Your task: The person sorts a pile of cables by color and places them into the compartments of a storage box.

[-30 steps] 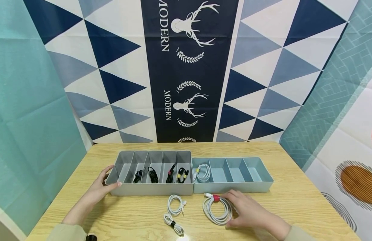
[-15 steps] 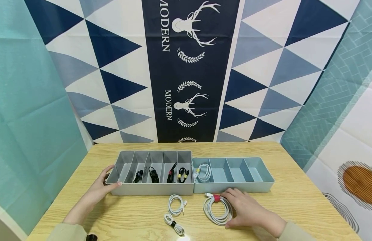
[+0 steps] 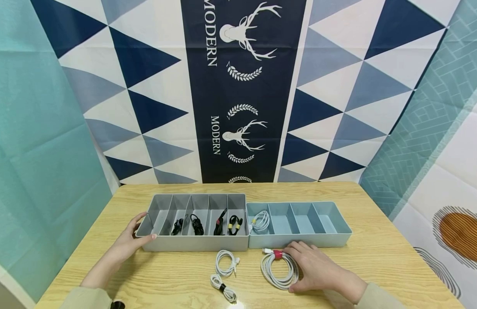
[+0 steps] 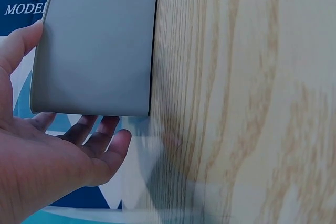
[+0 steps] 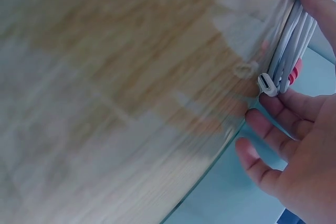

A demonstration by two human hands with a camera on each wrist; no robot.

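My left hand (image 3: 126,240) holds the left end of a grey divided box (image 3: 192,243), thumb on its front rim and fingers round the end wall; the left wrist view shows its plain grey side (image 4: 100,45). My right hand (image 3: 313,268) grips the right side of a large coiled white USB cable (image 3: 266,272) with a red tie (image 3: 277,254). In the right wrist view, thumb and fingertips span the coil, and its USB-C plug (image 5: 268,84) shows. Left of it lie a small white coiled cable (image 3: 218,268) and a white cable with a black tie (image 3: 228,294).
A light blue divided box (image 3: 300,240) adjoins the grey one; its leftmost compartment holds a white cable with a yellow tie (image 3: 263,221). Several black cables (image 3: 197,225) lie in the grey compartments. The wooden table (image 3: 176,279) meets a patterned cloth backdrop (image 3: 238,107).
The white cable in the blue box's leftmost compartment has shifted slightly. Both hands stay in place.
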